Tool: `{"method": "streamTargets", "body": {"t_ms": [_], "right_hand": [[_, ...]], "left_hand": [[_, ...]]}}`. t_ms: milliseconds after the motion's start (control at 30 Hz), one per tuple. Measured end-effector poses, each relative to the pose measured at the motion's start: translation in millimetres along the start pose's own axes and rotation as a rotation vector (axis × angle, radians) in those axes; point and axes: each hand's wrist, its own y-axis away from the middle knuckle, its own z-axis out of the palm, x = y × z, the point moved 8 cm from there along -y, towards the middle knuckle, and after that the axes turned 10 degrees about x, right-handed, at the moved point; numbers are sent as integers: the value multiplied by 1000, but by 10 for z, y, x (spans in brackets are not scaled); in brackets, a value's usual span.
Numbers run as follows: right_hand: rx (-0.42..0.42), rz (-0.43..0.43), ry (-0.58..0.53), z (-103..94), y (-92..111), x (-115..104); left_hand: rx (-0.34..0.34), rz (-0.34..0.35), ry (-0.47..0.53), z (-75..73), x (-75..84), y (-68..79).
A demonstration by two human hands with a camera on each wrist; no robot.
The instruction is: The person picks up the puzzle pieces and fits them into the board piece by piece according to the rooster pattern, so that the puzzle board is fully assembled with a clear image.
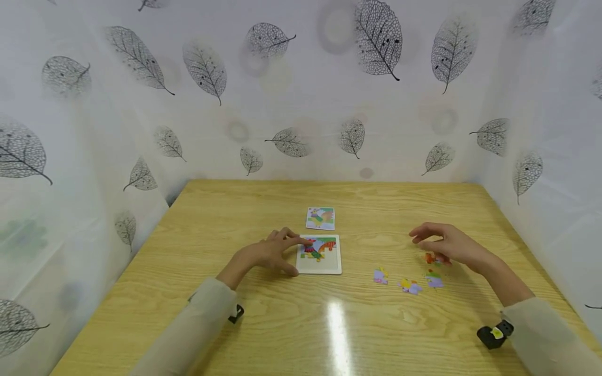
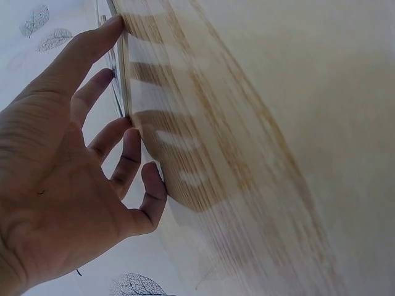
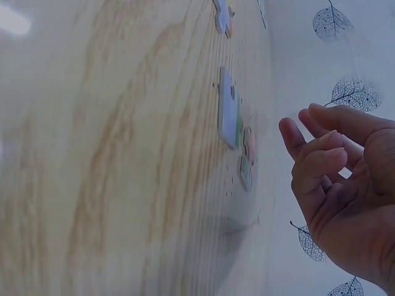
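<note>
Puzzle board [image 1: 330, 265]: picture card [image 1: 321, 218] just beyond, loose pieces [image 1: 435, 280] rightward.

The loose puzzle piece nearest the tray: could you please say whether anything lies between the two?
Nothing visible: only tabletop lies between the loose puzzle piece and the tray. The left hand touches the tray's opposite side.
</note>
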Motion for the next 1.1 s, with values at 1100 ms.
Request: {"method": "streamTargets", "body": {"t_ms": [1100], "right_hand": [[-53,1,81,-217,253,359]], "left_hand": [[3,-3,1,20,-1,-11]]}}
